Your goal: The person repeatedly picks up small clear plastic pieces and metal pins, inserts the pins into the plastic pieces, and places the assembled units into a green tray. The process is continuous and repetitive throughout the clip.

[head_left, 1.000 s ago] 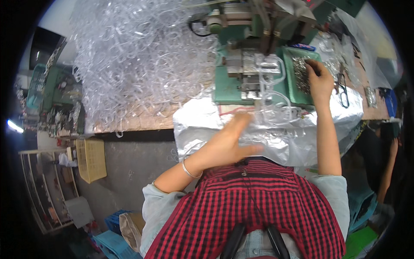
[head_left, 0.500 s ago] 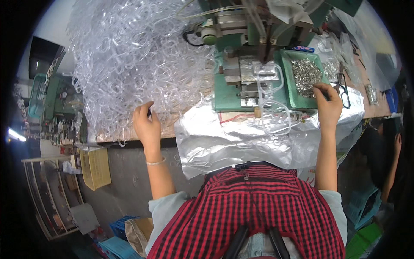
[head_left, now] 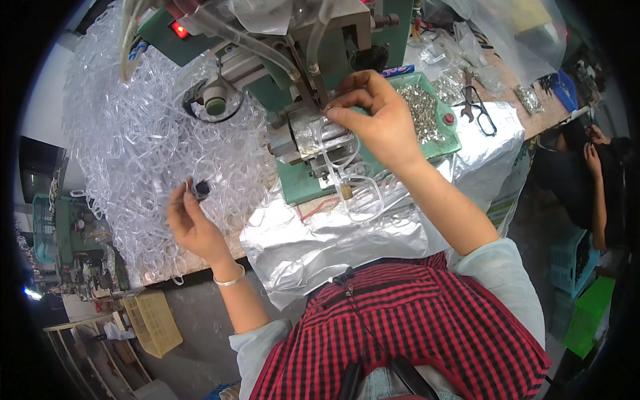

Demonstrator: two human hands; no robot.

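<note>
Two bare hands are working at a cluttered surface [head_left: 533,120] in front of a green machine [head_left: 313,80]. The left hand [head_left: 190,220] is pinching a small dark piece [head_left: 201,190] between thumb and fingertips, narrow-closed, at the near edge of a big heap of clear plastic loops [head_left: 140,133] that is filling the left side of the surface. The right hand [head_left: 377,117] is reaching farther in, its fingers drawn together on a clear plastic frame [head_left: 337,143] that is lying on the machine's metal block [head_left: 303,130], just under the machine head. More clear loops are hanging from the block toward the near side, over a crinkled silver foil sheet [head_left: 320,240] that is draping off the near edge of the surface.

Just right of the right hand, a green tray [head_left: 450,137] is holding a pile of small silvery metal parts [head_left: 420,110], with a red button [head_left: 448,119] on its rim. Beyond it, dark pliers [head_left: 480,110] are lying on the foil. A blue flat packet [head_left: 400,70] is showing at the far edge of the tray, and clear plastic bags [head_left: 527,33] are lying at the far right. A red lamp [head_left: 179,30] is glowing on the machine at the far left. On the floor at the near left, a yellow crate [head_left: 155,323] is standing.
</note>
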